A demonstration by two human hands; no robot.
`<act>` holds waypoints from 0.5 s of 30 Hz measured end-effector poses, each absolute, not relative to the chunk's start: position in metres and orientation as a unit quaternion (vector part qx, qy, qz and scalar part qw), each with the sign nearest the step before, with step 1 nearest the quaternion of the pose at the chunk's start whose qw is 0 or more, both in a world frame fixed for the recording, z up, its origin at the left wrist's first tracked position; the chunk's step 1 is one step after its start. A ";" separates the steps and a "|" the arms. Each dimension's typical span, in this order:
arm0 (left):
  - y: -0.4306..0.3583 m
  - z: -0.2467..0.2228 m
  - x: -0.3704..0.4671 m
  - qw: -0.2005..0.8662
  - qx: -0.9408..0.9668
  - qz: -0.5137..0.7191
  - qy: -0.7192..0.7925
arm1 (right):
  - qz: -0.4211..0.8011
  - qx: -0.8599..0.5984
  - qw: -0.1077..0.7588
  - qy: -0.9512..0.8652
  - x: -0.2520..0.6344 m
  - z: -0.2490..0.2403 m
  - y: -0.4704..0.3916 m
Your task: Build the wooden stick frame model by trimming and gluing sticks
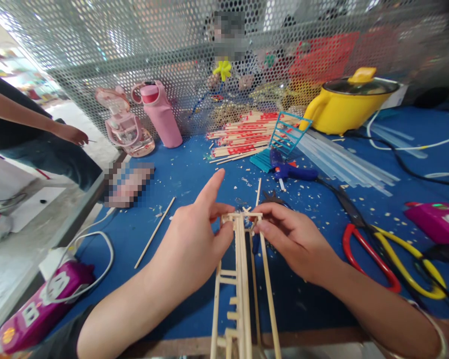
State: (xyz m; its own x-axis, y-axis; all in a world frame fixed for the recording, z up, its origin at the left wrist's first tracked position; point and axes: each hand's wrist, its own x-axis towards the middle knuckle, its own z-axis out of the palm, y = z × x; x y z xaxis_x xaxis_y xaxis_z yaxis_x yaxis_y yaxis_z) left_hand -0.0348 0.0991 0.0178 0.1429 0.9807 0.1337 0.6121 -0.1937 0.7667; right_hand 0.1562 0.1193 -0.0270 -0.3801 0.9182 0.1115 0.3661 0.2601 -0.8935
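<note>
A narrow frame built of thin wooden sticks (242, 279) reaches from the table's near edge up to both hands. My left hand (194, 234) pinches its far left corner between thumb and fingers, with the index finger stretched forward. On the far right corner, my right hand (294, 234) closes thumb and fingertips around the stick joint. Just beyond, a single stick (259, 192) points away from me. A dark tool, partly hidden, lies under the frame's far end. To the left, a loose stick (155, 232) rests on the blue table (187, 179).
Behind are bundled sticks (243, 132), a blue glue gun (294, 171) on a teal stand, clear glue sticks (344, 159) and a yellow pot (349, 107). Red-and-yellow-handled scissors (372, 259) lie right. Pink bottles (162, 117) and a purple power strip (45, 304) are left. A person (30, 119) stands beyond.
</note>
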 end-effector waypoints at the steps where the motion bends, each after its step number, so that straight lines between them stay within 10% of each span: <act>1: 0.098 0.019 -0.036 0.293 0.704 0.326 0.559 | 0.414 -0.446 0.335 -0.720 0.156 -0.027 0.119; 9: 0.106 0.014 -0.059 0.330 0.612 0.427 0.578 | 0.411 -0.437 0.339 -0.725 0.158 -0.028 0.119; 15: 0.108 -0.006 -0.053 0.595 0.482 0.320 0.558 | 0.399 -0.427 0.353 -0.731 0.158 -0.029 0.118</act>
